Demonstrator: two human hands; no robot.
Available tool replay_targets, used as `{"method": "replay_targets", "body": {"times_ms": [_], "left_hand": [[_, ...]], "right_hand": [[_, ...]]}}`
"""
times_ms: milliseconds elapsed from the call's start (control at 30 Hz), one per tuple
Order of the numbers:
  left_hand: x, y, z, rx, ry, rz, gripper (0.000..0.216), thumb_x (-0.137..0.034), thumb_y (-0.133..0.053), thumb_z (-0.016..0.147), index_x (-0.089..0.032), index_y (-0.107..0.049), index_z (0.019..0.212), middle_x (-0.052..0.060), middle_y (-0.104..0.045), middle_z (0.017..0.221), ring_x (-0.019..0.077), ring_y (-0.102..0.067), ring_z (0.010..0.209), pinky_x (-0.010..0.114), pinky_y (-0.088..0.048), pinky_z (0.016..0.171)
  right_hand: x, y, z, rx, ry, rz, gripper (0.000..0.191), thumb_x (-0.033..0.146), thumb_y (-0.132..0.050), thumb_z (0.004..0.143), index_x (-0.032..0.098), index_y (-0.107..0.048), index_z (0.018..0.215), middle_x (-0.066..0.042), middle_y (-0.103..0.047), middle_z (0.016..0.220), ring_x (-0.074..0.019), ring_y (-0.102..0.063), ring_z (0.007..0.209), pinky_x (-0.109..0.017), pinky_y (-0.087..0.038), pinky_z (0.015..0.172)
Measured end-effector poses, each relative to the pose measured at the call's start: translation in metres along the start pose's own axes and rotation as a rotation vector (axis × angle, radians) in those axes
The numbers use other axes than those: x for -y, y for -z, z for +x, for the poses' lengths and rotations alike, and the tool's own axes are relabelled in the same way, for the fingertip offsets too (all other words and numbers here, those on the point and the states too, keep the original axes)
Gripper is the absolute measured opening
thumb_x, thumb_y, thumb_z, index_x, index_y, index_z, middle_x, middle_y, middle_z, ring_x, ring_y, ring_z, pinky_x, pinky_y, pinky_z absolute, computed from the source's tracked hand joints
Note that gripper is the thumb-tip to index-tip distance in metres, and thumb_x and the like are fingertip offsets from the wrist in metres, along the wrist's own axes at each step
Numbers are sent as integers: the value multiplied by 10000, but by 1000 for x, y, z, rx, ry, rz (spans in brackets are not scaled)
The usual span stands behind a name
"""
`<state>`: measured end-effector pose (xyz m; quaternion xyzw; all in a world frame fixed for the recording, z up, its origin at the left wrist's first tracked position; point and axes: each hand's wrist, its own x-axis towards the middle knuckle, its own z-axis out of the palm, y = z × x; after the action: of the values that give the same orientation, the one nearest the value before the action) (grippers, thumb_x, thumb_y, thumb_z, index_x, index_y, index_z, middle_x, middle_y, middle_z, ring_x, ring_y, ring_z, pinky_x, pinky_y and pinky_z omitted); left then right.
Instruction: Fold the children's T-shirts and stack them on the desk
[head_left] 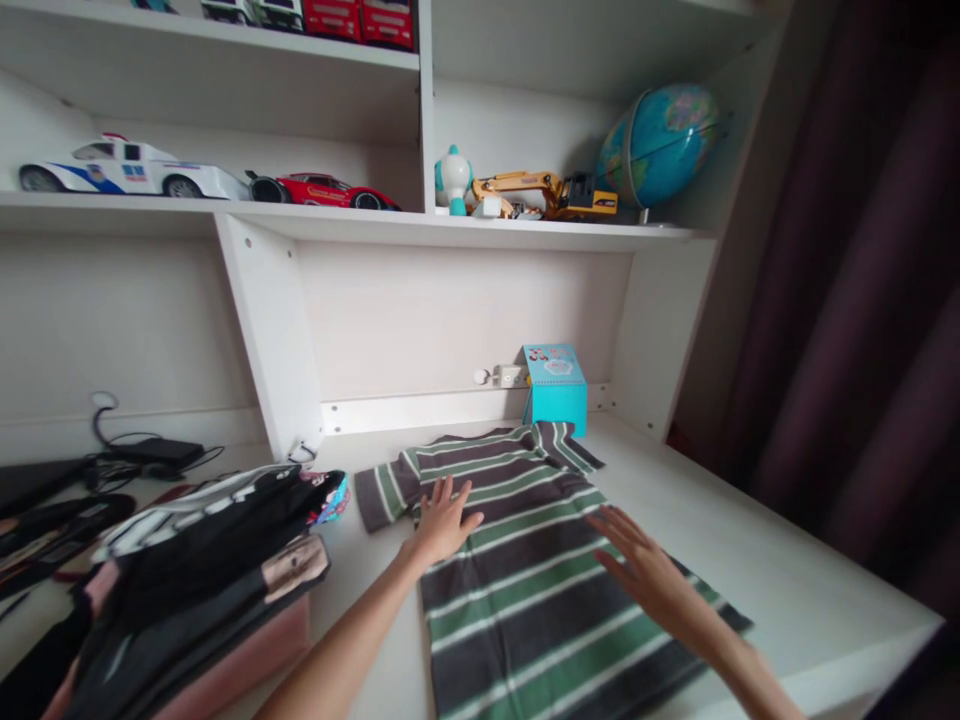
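A short-sleeved shirt (525,560) with dark grey, green and white stripes lies spread out on the white desk (375,620), its collar end toward the back wall. My left hand (442,522) rests near the shirt's left shoulder, palm down with the fingers spread. Over on the right side of the shirt, my right hand (637,565) is also palm down, its fingers stretched out. Neither hand grips the cloth. The lower end of the shirt runs out of view at the bottom.
A pile of dark clothes (202,560) lies left, beside a black power adapter (161,452) with cables. A blue desk calendar (556,395) stands behind the shirt. Shelves above hold toy cars (135,170), a yellow toy excavator (555,192) and a globe (664,145). A dark curtain (840,300) hangs right.
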<state>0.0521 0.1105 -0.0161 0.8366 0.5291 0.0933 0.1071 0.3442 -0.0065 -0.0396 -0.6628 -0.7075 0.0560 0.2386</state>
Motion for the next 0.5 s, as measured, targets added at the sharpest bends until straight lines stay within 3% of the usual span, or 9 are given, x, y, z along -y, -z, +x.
{"method": "replay_targets", "body": {"times_ms": [100,167,267,367,500], "left_hand": [[16,-10,4,67,-7,65,684,-631,-284,850,-267,-234,1426,131,-120,1496,331,-61,1368,560,-106,1053],[28,-4,4,141,-65,53,705,-670,-302,821,-306,-231,1421,106,-111,1502,327,-57,1370,550,-102,1058],[36,3,8,117,-88,-2,542,-561,-278,880,-322,-378,1356,63,-250,1480,278,-179,1361,504,-156,1069],[31,-6,13,-58,-28,7,485,-425,-196,926,-271,-483,1285,55,-406,1399,237,-284,1324,461,-178,1082],[24,-26,13,-45,-72,88,575,-549,-245,890,-282,-340,1389,66,-231,1486,304,-128,1368,496,-146,1082]], "right_hand": [[21,-24,-11,153,-46,-48,525,469,-369,848,307,-393,1346,-27,-296,1451,-283,-153,1350,-524,-258,1055],[27,-22,-24,243,-70,-16,522,472,-398,827,367,-378,1338,4,-297,1447,-279,-165,1344,-516,-277,1051],[28,0,-25,302,-56,95,442,510,-436,796,415,-531,1216,23,-498,1324,-262,-415,1246,-402,-421,983],[23,18,13,248,13,78,434,482,-300,872,329,-635,1103,-2,-673,1067,-206,-630,974,-292,-508,838],[8,1,88,52,-45,-127,486,386,-257,894,194,-552,1229,-85,-565,1250,-210,-492,1181,-320,-388,978]]}}
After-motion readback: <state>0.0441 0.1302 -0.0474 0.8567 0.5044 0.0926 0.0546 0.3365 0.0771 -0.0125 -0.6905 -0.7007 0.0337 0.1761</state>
